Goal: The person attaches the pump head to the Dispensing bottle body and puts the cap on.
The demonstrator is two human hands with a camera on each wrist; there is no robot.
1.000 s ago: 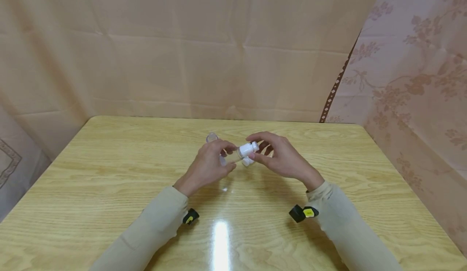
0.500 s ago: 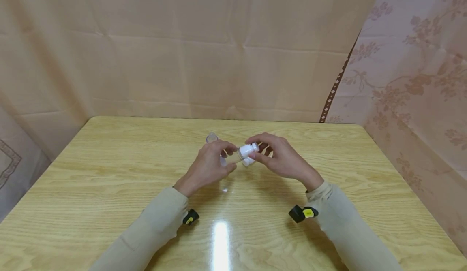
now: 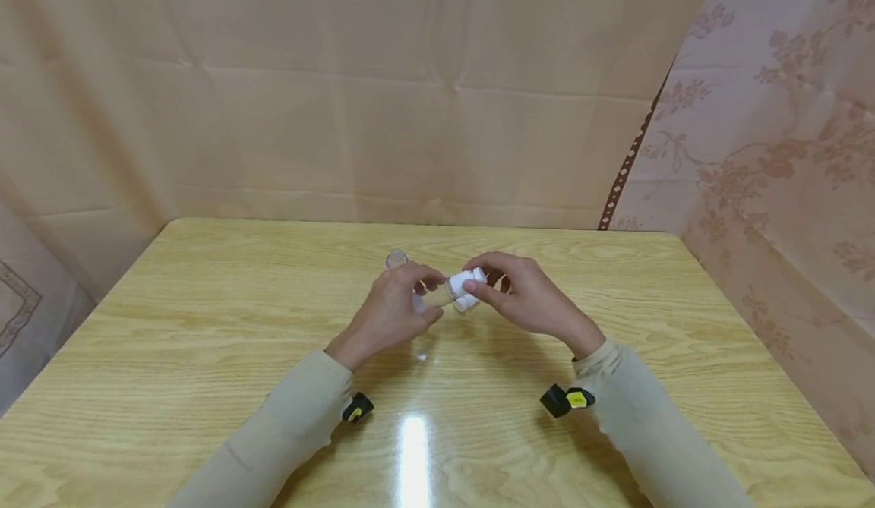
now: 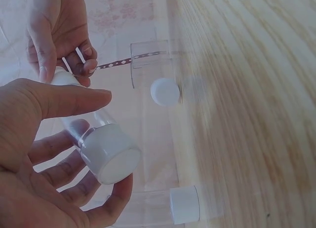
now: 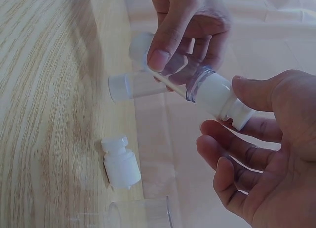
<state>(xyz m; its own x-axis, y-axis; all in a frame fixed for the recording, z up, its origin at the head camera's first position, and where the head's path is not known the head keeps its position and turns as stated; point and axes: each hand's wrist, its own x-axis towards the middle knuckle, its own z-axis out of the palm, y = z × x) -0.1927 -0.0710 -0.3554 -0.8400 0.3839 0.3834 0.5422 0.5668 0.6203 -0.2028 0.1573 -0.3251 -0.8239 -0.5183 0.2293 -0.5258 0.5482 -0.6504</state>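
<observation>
Wood tbl [image 3: 205,341]: L hand [image 3: 388,307], curled, grips clear btl [image 3: 436,296]; R hand [image 3: 529,295] pinches pump top [image 5: 215,95], best kept coaxial.

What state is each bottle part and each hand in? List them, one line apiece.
Held bottle: tilted, raised
Left hand: gripping the held bottle
Upper pump: at the held bottle's mouth, tightness unclear
Right hand: pinching the upper pump
Second bottle: upright, without a pump
Loose pump: lying on its side
Clear cylinder: upright, apart from both bottles
</observation>
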